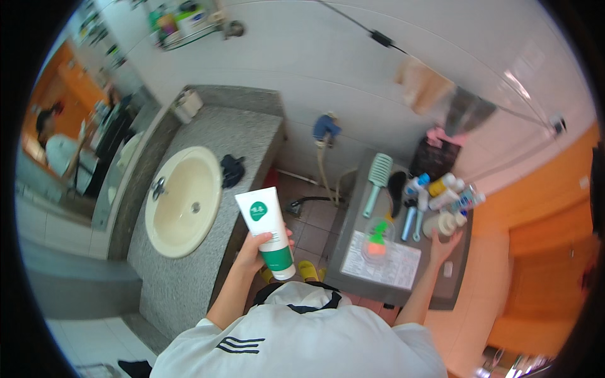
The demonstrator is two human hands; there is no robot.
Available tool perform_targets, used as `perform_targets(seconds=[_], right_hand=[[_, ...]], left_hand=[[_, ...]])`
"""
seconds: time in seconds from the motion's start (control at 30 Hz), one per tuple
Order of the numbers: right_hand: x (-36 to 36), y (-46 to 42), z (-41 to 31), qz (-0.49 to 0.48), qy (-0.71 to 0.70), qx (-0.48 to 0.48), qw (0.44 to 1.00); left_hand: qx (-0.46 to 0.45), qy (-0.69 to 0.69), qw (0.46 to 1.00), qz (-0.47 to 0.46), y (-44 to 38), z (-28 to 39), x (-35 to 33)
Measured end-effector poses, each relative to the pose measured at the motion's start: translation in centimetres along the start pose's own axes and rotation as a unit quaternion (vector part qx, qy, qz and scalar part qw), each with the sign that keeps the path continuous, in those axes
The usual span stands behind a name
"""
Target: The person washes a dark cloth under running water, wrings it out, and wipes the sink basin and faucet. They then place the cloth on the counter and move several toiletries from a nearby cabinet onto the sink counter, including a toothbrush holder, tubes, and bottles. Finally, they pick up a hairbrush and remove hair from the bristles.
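Observation:
A white squeeze tube with a green band (266, 234) is in my left hand (257, 253), its wide flat end up and its cap down. My thumb lies across its front, which bears writing. Over the grey top on the right, my right hand (444, 248) has its thumb and fingers spread beside a pale beige bottle (438, 224). I cannot tell whether they touch it. Just left of that hand lie a blue-handled item (409, 223) and a teal-handled one (419, 222). A printed sheet (399, 267) lies under a clear cup (378, 243) holding green and orange pieces.
A cream oval basin (182, 212) sits in a granite counter (189, 295) to the left, with a dark cloth (233, 170) beside it. On the grey table top (439, 295) are a mint hairbrush (378, 177), a dark brush (396, 189) and several bottles (444, 186). A mirror (71, 156) stands beyond the counter.

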State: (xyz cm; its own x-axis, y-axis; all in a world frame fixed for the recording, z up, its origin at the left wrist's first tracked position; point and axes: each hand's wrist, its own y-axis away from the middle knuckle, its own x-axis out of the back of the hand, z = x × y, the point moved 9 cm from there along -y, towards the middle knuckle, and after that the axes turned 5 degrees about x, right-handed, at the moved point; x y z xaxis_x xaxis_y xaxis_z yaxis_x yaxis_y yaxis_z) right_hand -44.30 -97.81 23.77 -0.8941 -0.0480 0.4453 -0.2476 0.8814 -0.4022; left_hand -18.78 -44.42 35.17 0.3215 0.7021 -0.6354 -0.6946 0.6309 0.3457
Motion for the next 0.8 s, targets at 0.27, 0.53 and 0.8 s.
perform_targets(seconds=[0.27,0.53,0.8], right_hand=[[-0.7,-0.6,-1.6,-0.008,0.007,0.073,0.997],[-0.8,-1.0,-4.1,0.006,0.126,0.004,0.992],[2.7,6.4,-19.4,0.192,0.067,0.082,0.976]], left_hand=[[-0.032,0.046,0.998,0.015,2.6,3.6,5.7],[-0.065,0.052,0.994,0.073,6.9,7.2,14.5],[-0.130,0.149,0.968,0.154,12.4,12.7,23.2]])
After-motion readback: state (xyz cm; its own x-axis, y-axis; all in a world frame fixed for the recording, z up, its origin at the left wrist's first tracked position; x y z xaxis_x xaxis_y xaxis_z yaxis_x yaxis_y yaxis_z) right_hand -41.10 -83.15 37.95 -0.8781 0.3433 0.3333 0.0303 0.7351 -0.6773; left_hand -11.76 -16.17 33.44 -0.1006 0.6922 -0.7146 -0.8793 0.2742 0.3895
